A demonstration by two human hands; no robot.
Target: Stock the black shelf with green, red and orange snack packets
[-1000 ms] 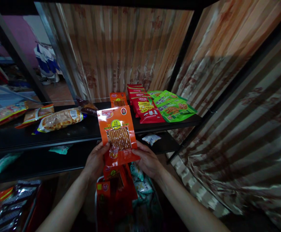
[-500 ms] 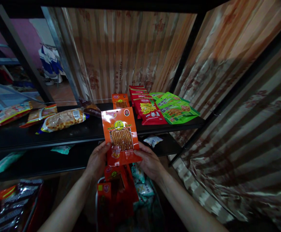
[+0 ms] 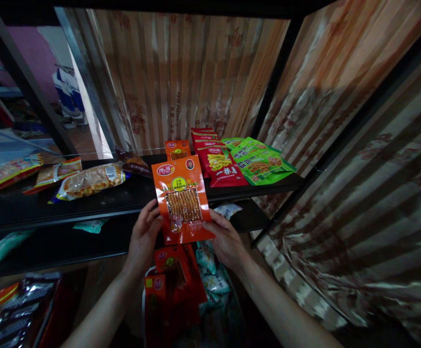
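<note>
An orange snack packet [image 3: 183,203] with a clear window showing brown sticks is held upright before the shelf. My right hand [image 3: 228,239] pinches its lower right edge, thumb in front. At its left edge is my left hand [image 3: 145,234], fingers partly behind the packet and thumb beside the edge; its grip is partly hidden. Another orange packet [image 3: 178,147] stands behind on the black shelf [image 3: 134,209]. Red packets [image 3: 219,162] and green packets [image 3: 263,162] lean to its right.
Bagged snacks [image 3: 90,181] lie along the shelf's left part. A lower shelf [image 3: 112,241] holds a teal packet [image 3: 7,245]. Below my hands, a container holds orange packets [image 3: 177,295] and teal packets [image 3: 215,282]. A dark post [image 3: 286,212] stands at right, before a curtain [image 3: 341,203].
The held packet has risen slightly and its glare has lessened. My left hand's fingers have loosened and shifted up along the edge. The view has turned slightly right.
</note>
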